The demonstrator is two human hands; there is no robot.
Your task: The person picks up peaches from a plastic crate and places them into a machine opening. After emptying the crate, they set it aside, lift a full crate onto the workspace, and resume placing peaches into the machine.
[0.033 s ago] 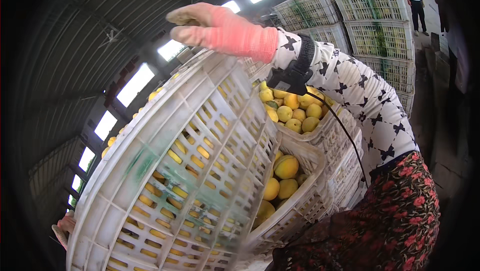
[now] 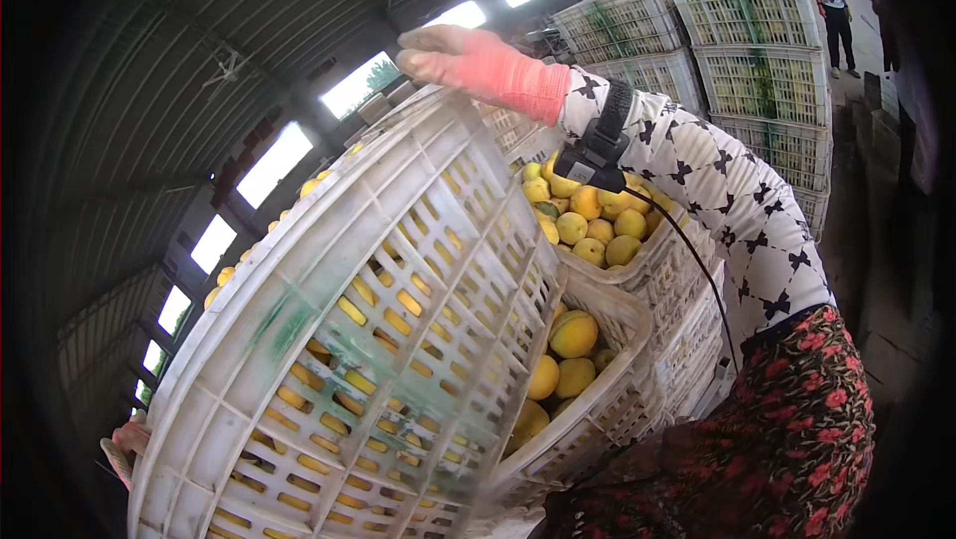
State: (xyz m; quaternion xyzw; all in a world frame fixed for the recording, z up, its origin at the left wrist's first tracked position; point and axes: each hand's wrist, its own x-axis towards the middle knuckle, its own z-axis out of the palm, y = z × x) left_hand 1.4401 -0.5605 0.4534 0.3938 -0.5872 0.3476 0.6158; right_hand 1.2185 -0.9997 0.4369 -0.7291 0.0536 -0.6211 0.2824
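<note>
A large white plastic crate of yellow-orange fruit, which look like peaches, fills the left and middle, its slatted side facing me and smeared green. It looks tilted, partly overlapping a lower crate with more fruit. My right hand, in a pink and cream glove, lies at its upper corner with fingers stretched out. A black strapped device with a cable sits on that wrist. At the lower left, my left hand grips the crate's side; most of it is hidden behind the crate.
Another fruit-filled crate sits beyond the lower one. Tall stacks of filled crates rise at the back right. A person in a blue vest stands farther off. Windows line the wall under a dark ribbed roof.
My right hand has shifted right and slightly down, coming closer over the crate's upper corner. My left hand stays at the crate's side.
</note>
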